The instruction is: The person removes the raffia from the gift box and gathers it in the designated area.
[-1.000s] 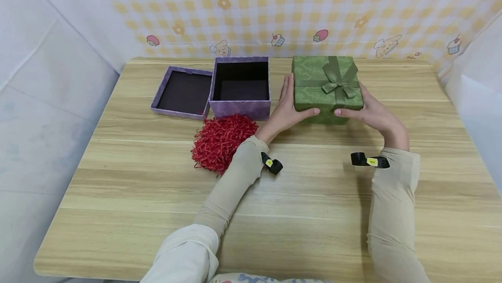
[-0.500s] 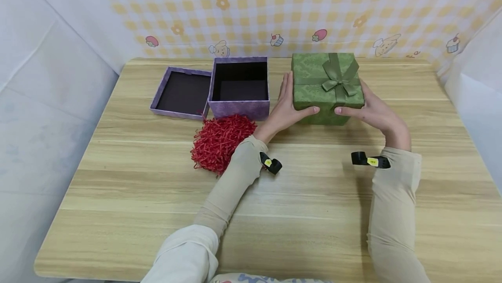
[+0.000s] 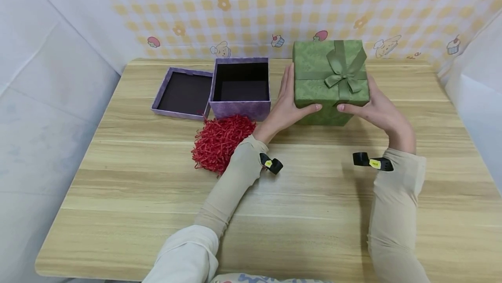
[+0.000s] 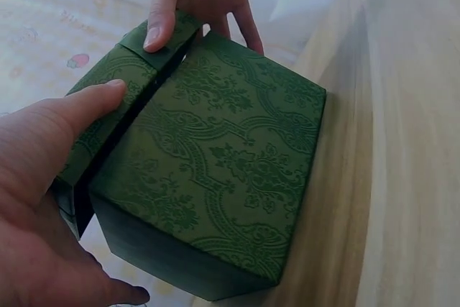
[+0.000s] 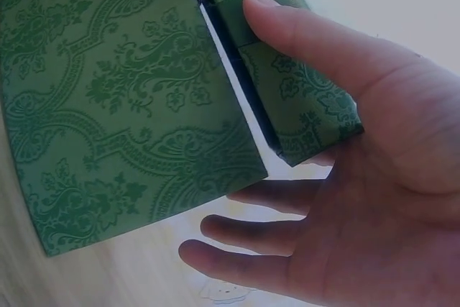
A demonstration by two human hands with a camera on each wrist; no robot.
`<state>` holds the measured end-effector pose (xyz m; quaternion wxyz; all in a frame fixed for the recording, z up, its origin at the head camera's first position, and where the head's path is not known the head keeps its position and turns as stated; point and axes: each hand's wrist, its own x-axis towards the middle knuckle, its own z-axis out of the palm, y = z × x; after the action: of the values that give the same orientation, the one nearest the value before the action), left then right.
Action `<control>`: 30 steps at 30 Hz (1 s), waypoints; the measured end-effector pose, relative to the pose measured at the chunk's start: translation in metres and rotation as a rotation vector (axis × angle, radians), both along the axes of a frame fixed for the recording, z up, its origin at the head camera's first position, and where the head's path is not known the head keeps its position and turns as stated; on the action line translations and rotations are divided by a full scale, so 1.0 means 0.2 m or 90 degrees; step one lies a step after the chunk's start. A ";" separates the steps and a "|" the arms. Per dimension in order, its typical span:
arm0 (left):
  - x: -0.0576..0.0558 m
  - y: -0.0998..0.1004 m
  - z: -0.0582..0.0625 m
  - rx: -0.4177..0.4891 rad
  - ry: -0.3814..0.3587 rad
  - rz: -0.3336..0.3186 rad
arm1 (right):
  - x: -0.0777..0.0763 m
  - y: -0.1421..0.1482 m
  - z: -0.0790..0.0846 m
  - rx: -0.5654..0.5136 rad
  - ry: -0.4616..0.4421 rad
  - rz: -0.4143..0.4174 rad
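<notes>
A green patterned gift box stands at the back right of the table, its lid [image 3: 311,63] raised off the base [image 3: 325,119]. A green ribbon bow [image 3: 344,76] decorates the lid. My left hand [image 3: 283,108] grips the lid's left side, thumb on the front rim. On the opposite side my right hand [image 3: 382,108] pinches the lid the same way. In the left wrist view a dark gap separates the lid [image 4: 100,106] from the base [image 4: 215,141]. Light shows through that slit in the right wrist view, beside the lid [image 5: 316,106]. The green box's inside is hidden.
Left of the green box stands an open purple box [image 3: 240,109] with a dark inside. Its shallow purple lid [image 3: 184,93] lies inside-up beside it. Red shredded paper [image 3: 221,143] is heaped in front, next to my left forearm. A checked cloth [image 3: 243,17] hangs behind the table [image 3: 137,213].
The green lid has risen from its base, with both hands holding it, and tilts slightly up on the right. My right hand has shifted a little to the right. The purple box is unmoved.
</notes>
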<state>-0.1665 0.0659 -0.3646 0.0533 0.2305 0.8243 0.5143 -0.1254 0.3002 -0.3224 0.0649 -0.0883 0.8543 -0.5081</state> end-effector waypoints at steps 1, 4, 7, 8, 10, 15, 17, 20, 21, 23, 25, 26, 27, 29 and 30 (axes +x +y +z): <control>0.00 0.00 0.00 -0.002 0.004 0.000 | 0.00 0.00 0.00 0.000 0.002 -0.001; 0.00 -0.01 0.02 -0.007 0.011 0.000 | 0.01 0.00 0.02 -0.001 0.019 -0.002; 0.01 -0.01 0.03 -0.004 0.018 -0.001 | 0.02 -0.01 0.03 0.004 0.037 -0.006; 0.01 -0.01 0.04 -0.002 0.020 -0.001 | 0.02 -0.01 0.04 0.005 0.042 -0.007; 0.01 -0.01 0.05 0.001 0.023 -0.002 | 0.03 -0.02 0.06 0.009 0.047 -0.012; 0.01 -0.01 0.06 0.011 0.022 -0.006 | 0.05 -0.03 0.09 0.003 0.055 -0.011; 0.01 -0.01 0.06 0.015 0.024 -0.007 | 0.05 -0.03 0.10 -0.011 0.061 -0.005; 0.02 -0.01 0.06 0.021 0.026 -0.005 | 0.06 -0.03 0.10 -0.041 0.067 -0.001; 0.02 -0.01 0.06 0.022 0.025 -0.003 | 0.06 -0.03 0.10 -0.052 0.064 -0.003; 0.02 0.00 0.06 0.026 0.019 -0.001 | 0.07 -0.03 0.11 -0.072 0.062 -0.024; 0.03 0.00 0.07 0.025 0.007 0.003 | 0.07 -0.03 0.11 -0.121 0.058 -0.052; 0.03 0.01 0.07 0.023 0.002 0.005 | 0.07 -0.04 0.11 -0.160 0.058 -0.067; 0.04 0.01 0.07 0.020 0.001 0.007 | 0.07 -0.04 0.11 -0.204 0.057 -0.080; 0.04 0.01 0.07 0.011 0.000 0.008 | 0.08 -0.05 0.11 -0.295 0.051 -0.103; 0.04 0.02 0.07 0.007 0.003 0.009 | 0.08 -0.06 0.11 -0.347 0.049 -0.105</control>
<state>-0.1583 0.0691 -0.3505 0.0468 0.2262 0.8232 0.5186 -0.1099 0.2883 -0.3006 -0.0355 -0.0521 0.6923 -0.7188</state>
